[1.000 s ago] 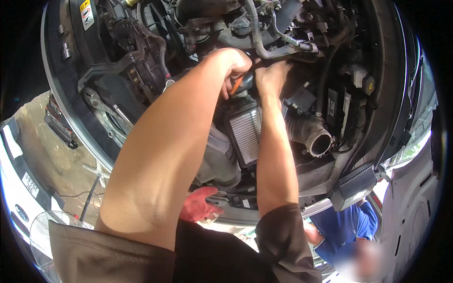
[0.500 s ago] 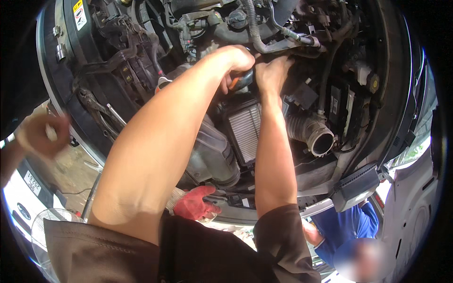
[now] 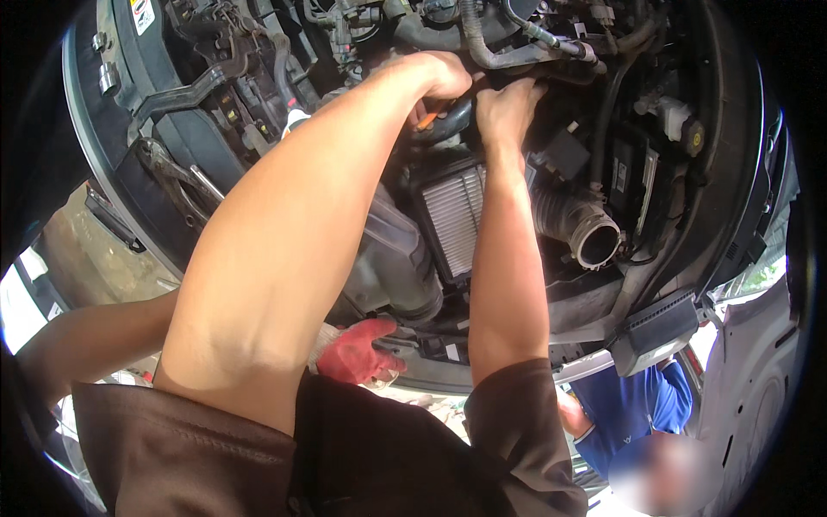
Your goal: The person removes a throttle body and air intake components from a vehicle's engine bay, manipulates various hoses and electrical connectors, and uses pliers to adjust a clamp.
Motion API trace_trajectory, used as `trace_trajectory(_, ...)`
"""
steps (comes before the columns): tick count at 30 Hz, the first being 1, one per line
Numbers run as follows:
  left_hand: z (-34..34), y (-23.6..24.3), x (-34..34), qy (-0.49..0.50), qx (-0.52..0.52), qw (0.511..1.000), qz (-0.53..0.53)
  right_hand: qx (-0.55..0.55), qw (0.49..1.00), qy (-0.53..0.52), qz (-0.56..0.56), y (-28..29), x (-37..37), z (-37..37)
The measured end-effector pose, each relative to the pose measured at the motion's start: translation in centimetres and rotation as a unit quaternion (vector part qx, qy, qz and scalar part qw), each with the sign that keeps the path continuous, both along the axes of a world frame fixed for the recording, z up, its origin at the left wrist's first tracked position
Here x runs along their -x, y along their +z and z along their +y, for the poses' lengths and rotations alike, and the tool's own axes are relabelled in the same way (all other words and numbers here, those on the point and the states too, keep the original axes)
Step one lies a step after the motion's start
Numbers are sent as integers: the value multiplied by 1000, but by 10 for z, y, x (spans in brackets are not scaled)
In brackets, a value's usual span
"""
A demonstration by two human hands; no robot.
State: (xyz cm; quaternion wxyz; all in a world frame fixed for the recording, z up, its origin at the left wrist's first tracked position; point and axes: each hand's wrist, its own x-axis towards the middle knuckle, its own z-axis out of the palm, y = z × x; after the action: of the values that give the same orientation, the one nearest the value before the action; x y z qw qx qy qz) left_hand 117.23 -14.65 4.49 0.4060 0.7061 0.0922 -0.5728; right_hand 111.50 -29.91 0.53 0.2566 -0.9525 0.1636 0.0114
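Observation:
Both my arms reach down into an open car engine bay. My left hand (image 3: 444, 79) is curled beside a black hose (image 3: 450, 125), its fingers closed around something with an orange part (image 3: 428, 119), mostly hidden by the hand. Close by on the right, my right hand (image 3: 506, 112) bends down among the engine parts, its fingertips out of sight. The two thumbs nearly meet. Below the hands, a pleated air filter (image 3: 450, 215) sits in a black frame, partly covered by my right forearm. A ribbed intake hose (image 3: 564, 214) with an open round end lies right of that forearm.
Metal hand tools (image 3: 168, 181) rest on the left front panel. A red-and-white work glove (image 3: 357, 351) lies at the front edge; whether it is worn is unclear. Another person's bare arm (image 3: 112, 340) reaches in from the left. A person in a blue shirt (image 3: 633, 414) is at lower right.
The other person's bare arm has come further in from the left, its hand now hidden behind my left arm. My hands stay at the same spot while the view shifts slightly.

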Motion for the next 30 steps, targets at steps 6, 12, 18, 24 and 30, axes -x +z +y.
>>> trace_trajectory(6, -1, -14, 0, 1, 25, 999, 33, -20, 1000, 7, -3, 0, -1, -5)
trace_trajectory(12, -3, -8, -1, 3, 17, 999, 40, -40, 999, 9, -19, 6, 1, -2)
trace_trajectory(18, -8, -3, 3, 73, 33, 995, 60, -28, 999, -4, 21, -2, -1, -8)
trace_trajectory(24, -12, -10, 5, 58, 35, 997, 23, -36, 999, -11, -15, 2, 0, -1)
trace_trajectory(30, -19, -18, 15, 99, 15, 995, 3, -52, 998, -20, -4, 2, 0, -2)
